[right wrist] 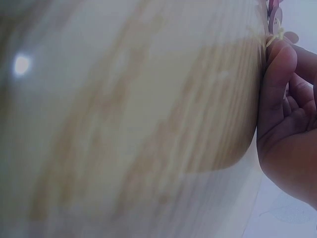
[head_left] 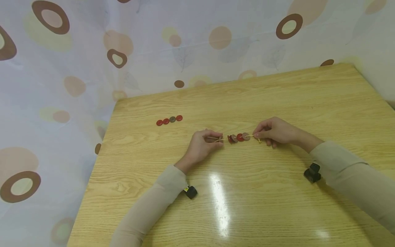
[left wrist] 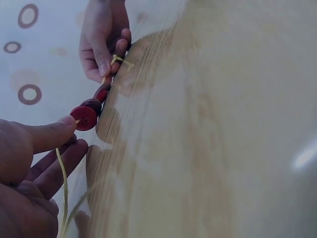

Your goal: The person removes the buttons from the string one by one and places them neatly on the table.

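Head view's coming in bright, fairly sharp; glare [head_left: 219,206] is streaking the table [head_left: 262,199] low-centre, right sleeve [head_left: 348,178] is casting a soft shadow [head_left: 344,211]. Wrist views are running dim, bluish, soft; table grain [right wrist: 163,124] is smearing, hotspots [right wrist: 22,65] are blowing out near one edge.

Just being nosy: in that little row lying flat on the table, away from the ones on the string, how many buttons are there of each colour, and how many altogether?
Red buttons: 3
Dark greenish button: 1
Total in the row: 4
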Demonstrator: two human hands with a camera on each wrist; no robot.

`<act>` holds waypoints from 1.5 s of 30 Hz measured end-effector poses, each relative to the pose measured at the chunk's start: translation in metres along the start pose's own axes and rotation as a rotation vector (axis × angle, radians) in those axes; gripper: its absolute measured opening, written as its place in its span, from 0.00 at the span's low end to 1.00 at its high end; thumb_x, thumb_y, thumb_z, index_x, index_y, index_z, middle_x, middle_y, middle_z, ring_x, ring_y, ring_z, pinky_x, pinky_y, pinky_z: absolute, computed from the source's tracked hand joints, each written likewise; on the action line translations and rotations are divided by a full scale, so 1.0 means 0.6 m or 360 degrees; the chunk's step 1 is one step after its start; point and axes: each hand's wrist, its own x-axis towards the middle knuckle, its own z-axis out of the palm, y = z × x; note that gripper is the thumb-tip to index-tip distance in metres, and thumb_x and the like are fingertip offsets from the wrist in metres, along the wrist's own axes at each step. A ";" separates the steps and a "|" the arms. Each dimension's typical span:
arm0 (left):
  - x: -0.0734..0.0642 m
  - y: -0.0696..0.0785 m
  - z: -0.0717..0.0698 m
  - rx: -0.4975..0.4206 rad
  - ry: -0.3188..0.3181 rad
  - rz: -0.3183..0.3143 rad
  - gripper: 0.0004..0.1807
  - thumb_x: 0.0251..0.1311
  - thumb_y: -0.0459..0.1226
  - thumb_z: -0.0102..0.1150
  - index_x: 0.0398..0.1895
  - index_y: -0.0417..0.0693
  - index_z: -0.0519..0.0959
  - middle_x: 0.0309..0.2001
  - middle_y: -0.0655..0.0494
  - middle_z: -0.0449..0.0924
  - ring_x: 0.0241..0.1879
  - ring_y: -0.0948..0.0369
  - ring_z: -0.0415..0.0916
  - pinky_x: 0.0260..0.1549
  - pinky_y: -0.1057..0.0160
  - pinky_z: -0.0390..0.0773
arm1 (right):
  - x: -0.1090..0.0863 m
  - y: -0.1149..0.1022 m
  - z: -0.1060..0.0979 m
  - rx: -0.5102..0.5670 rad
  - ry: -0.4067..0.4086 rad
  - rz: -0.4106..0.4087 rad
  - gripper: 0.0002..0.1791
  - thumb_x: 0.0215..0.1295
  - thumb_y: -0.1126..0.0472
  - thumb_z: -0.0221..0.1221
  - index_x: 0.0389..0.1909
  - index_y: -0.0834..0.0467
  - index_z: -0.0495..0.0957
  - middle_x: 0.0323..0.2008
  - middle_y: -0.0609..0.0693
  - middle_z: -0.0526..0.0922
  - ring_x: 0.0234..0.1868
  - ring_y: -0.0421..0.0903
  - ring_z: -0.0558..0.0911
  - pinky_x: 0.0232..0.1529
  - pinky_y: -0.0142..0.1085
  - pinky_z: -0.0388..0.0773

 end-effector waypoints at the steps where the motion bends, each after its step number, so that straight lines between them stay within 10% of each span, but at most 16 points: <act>1: 0.000 -0.001 0.000 0.0011 0.0008 0.0003 0.15 0.55 0.27 0.72 0.48 0.39 0.85 0.47 0.50 0.85 0.43 0.60 0.86 0.58 0.62 0.75 | 0.000 0.000 0.000 0.0000 -0.0001 0.0000 0.12 0.73 0.58 0.61 0.47 0.63 0.82 0.23 0.52 0.78 0.19 0.44 0.76 0.18 0.37 0.78; 8: -0.002 -0.005 -0.005 0.0032 -0.0001 0.0052 0.15 0.55 0.27 0.72 0.48 0.39 0.85 0.46 0.51 0.83 0.43 0.59 0.85 0.52 0.62 0.80 | 0.001 0.000 0.000 0.0022 -0.0002 0.0010 0.12 0.73 0.59 0.61 0.47 0.64 0.82 0.23 0.52 0.77 0.19 0.44 0.76 0.18 0.37 0.78; 15: 0.000 -0.010 -0.011 0.0052 0.0008 0.0095 0.15 0.55 0.28 0.73 0.47 0.39 0.85 0.44 0.49 0.87 0.45 0.58 0.86 0.72 0.70 0.44 | 0.001 0.001 0.000 0.0021 -0.0002 0.0020 0.12 0.73 0.59 0.61 0.47 0.64 0.82 0.23 0.53 0.78 0.19 0.44 0.76 0.18 0.37 0.78; 21: -0.003 -0.010 -0.017 0.0038 0.0033 0.0065 0.16 0.54 0.27 0.73 0.47 0.38 0.85 0.44 0.50 0.87 0.48 0.59 0.85 0.73 0.68 0.42 | -0.002 -0.002 0.001 0.0007 -0.0003 0.0006 0.12 0.72 0.59 0.61 0.46 0.64 0.82 0.23 0.53 0.78 0.19 0.45 0.77 0.18 0.37 0.79; 34: -0.014 -0.012 -0.026 0.0021 0.0090 0.0034 0.17 0.54 0.28 0.74 0.48 0.37 0.86 0.43 0.50 0.86 0.45 0.58 0.85 0.49 0.63 0.81 | -0.001 0.000 0.001 -0.0011 0.0009 0.0025 0.12 0.72 0.58 0.61 0.48 0.63 0.82 0.23 0.53 0.79 0.19 0.44 0.76 0.18 0.36 0.78; 45: -0.012 -0.016 -0.035 0.0005 0.0120 0.0068 0.17 0.53 0.26 0.73 0.47 0.35 0.85 0.43 0.48 0.88 0.47 0.57 0.85 0.72 0.69 0.48 | 0.000 -0.001 0.001 -0.0014 0.0007 0.0045 0.11 0.72 0.59 0.61 0.46 0.63 0.82 0.23 0.53 0.78 0.20 0.44 0.77 0.19 0.36 0.79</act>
